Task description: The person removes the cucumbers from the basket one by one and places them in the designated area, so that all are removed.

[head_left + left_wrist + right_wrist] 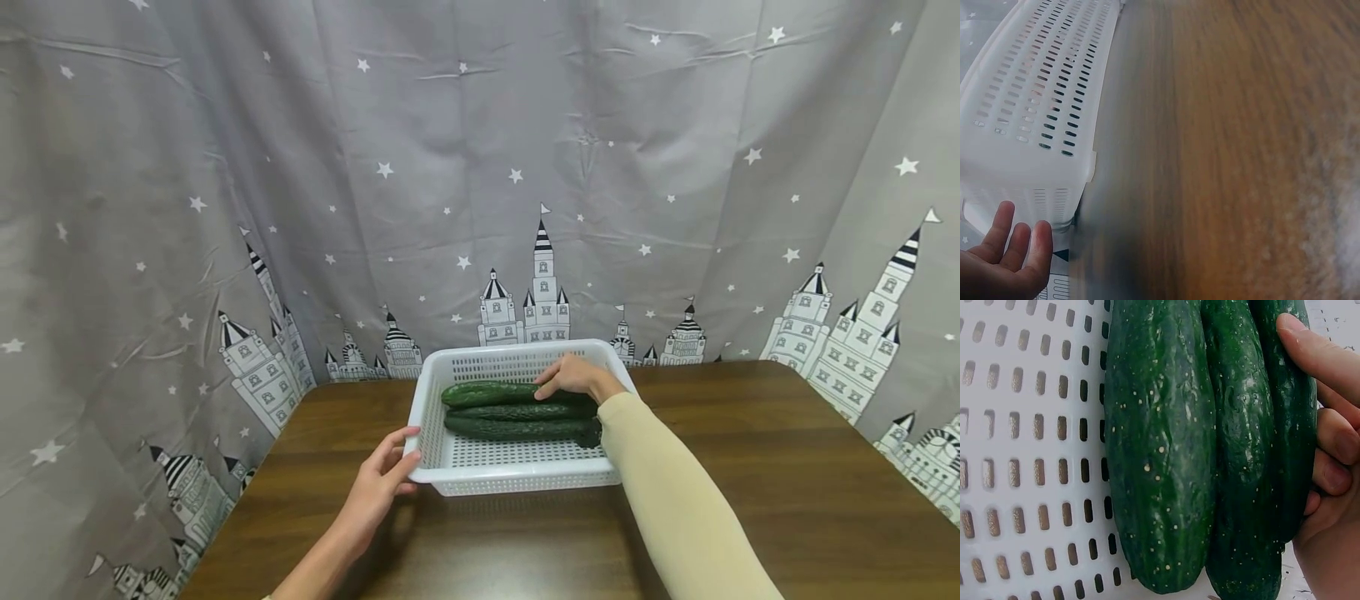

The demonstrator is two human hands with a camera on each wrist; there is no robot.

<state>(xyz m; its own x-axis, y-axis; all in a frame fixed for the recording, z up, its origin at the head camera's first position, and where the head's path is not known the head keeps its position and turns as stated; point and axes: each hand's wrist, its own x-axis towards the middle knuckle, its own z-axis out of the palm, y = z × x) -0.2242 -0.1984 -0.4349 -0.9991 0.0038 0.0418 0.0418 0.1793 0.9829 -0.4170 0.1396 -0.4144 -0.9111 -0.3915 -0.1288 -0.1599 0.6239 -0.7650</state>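
Observation:
A white perforated plastic basket [517, 472] sits at the back of the table with three dark green cucumbers lying side by side in it. My left hand [382, 471] holds the basket's left side near its front corner, thumb up at the rim and the other fingers along the outside. Inside the basket, my right hand [573, 375] grips the rearmost cucumber [487, 392]; in the right wrist view its thumb lies on top and the fingers [1338, 437] curl round the far side. The middle cucumber [1241, 425] lies against it, and the front cucumber [1160, 444] is nearest the bare mesh.
The brown wooden table [510, 550] extends in front of the basket and to both sides. Behind it hangs a grey curtain [420, 208] printed with stars and castles, close to the basket's back rim.

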